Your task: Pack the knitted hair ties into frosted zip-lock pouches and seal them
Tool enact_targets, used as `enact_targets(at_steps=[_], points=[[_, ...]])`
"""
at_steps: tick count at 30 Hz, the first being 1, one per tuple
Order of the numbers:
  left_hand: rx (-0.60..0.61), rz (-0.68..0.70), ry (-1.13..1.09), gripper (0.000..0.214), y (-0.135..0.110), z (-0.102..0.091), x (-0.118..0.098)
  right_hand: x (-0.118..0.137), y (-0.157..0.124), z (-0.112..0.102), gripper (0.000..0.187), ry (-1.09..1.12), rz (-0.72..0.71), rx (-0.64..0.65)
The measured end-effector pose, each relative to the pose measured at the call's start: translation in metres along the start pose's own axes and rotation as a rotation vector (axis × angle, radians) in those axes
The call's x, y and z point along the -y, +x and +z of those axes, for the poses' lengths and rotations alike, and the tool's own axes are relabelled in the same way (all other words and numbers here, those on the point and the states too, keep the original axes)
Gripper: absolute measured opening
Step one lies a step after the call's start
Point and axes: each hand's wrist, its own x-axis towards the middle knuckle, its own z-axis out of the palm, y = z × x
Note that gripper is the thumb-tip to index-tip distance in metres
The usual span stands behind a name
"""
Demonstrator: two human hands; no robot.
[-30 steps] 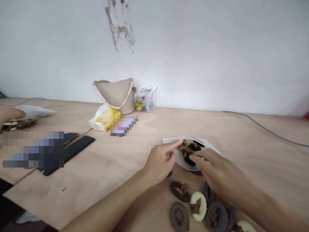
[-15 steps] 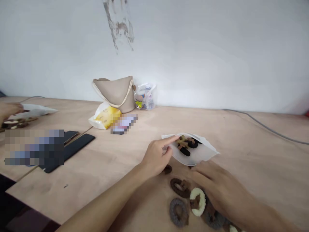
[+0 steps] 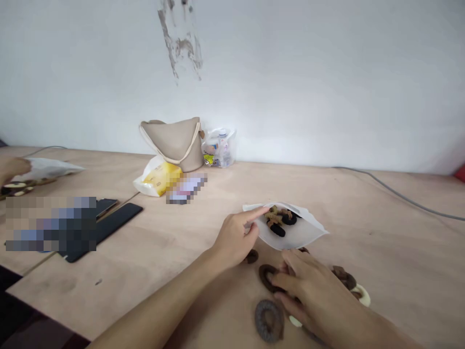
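Fingers (image 3: 254,213) of the left hand (image 3: 232,240) are set narrow: the index lies extended along the left rim of a white translucent pouch (image 3: 298,237), with the thumb just below it and the other fingers curled. Contact with the rim is apparent; whether the pouch is pinched cannot be confirmed. Fingers (image 3: 286,278) of the right hand (image 3: 312,298) are moderately spread and curved down over a dark brown fabric hair tie (image 3: 265,274) at 7 o'clock from the pouch. They hide part of that ring, so a grip cannot be determined.

The pouch lies on a plywood table (image 3: 399,203) and contains dark and tan hair ties (image 3: 278,218); their count cannot be made out. Loose on the table are a grey ring (image 3: 269,320) at 6 o'clock, a small dark piece (image 3: 251,256) just beside the left hand, and a cream ring (image 3: 362,294) touching a brown tie (image 3: 343,277) at 4 o'clock. A cream piece (image 3: 295,321) is mostly hidden by the right hand.

At 9 o'clock, cut off by the frame edge, another person's hand (image 3: 14,168) rests beside a second white pouch (image 3: 49,168). A beige tote bag (image 3: 170,144) stands at 11 o'clock. Two pixelated patches are unreadable.
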Motion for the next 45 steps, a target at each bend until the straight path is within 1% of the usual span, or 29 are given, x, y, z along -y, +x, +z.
enact_targets(at_steps=[2,4,7,9,11,14,16,18,20,22,26,28,29,32,35,40,42,45], points=[[-0.004,0.004,0.001,0.047,0.0,0.0,0.001,-0.001,0.0,-0.004,0.017,-0.042,-0.062,-0.091],[-0.007,0.013,0.015,0.047,0.0,0.0,0.001,-0.006,0.001,-0.01,0.018,-0.136,-0.095,-0.217],[-0.016,0.045,0.033,0.048,0.0,0.0,0.002,-0.018,0.005,-0.017,0.023,-0.354,-0.016,-0.392],[-0.025,0.07,0.036,0.049,0.0,0.0,0.003,-0.023,0.008,-0.017,0.024,-0.438,0.032,-0.409],[-0.027,0.084,0.045,0.049,0.001,0.0,0.003,-0.023,0.01,-0.014,0.023,-0.439,0.026,-0.389],[-0.031,0.069,0.065,0.049,0.002,0.0,0.003,-0.013,0.013,-0.01,0.023,-0.366,0.007,-0.349],[-0.027,0.049,0.069,0.049,0.002,0.0,0.002,-0.001,0.018,-0.008,0.023,-0.282,-0.004,-0.274],[-0.015,0.039,0.067,0.048,0.002,-0.001,0.001,0.01,0.026,-0.005,0.021,-0.225,-0.033,-0.159],[-0.003,0.029,0.063,0.048,0.001,-0.002,0.0,0.019,0.036,0.0,0.018,-0.227,-0.07,-0.064],[0.002,0.015,0.054,0.047,0.001,-0.002,-0.001,0.024,0.046,0.008,0.015,-0.253,-0.112,-0.019],[-0.014,0.015,0.025,0.048,0.001,-0.003,-0.001,0.024,0.055,0.018,0.008,-0.255,-0.207,0.007],[-0.03,0.023,0.002,0.048,0.001,-0.003,-0.001,0.022,0.05,0.017,0.006,-0.245,-0.24,0.008],[-0.036,0.023,-0.013,0.048,0.001,-0.003,0.0,0.021,0.046,0.014,0.008,-0.239,-0.249,0.007],[-0.04,0.001,-0.048,0.046,0.001,-0.003,0.0,0.016,0.032,0.006,0.016,-0.221,-0.235,-0.008],[-0.028,-0.04,-0.034,0.048,0.002,-0.002,-0.001,0.012,0.024,0.001,0.016,-0.192,-0.185,0.013],[-0.003,-0.112,-0.004,0.049,0.003,0.0,-0.002,0.015,0.028,-0.002,0.013,-0.17,-0.197,0.065],[-0.01,-0.116,-0.009,0.049,0.003,0.001,-0.001,0.018,0.031,-0.001,0.011,-0.164,-0.208,0.093],[-0.019,-0.101,-0.032,0.049,0.004,0.0,0.001,0.017,0.032,0.001,0.015,-0.175,-0.208,0.108]])
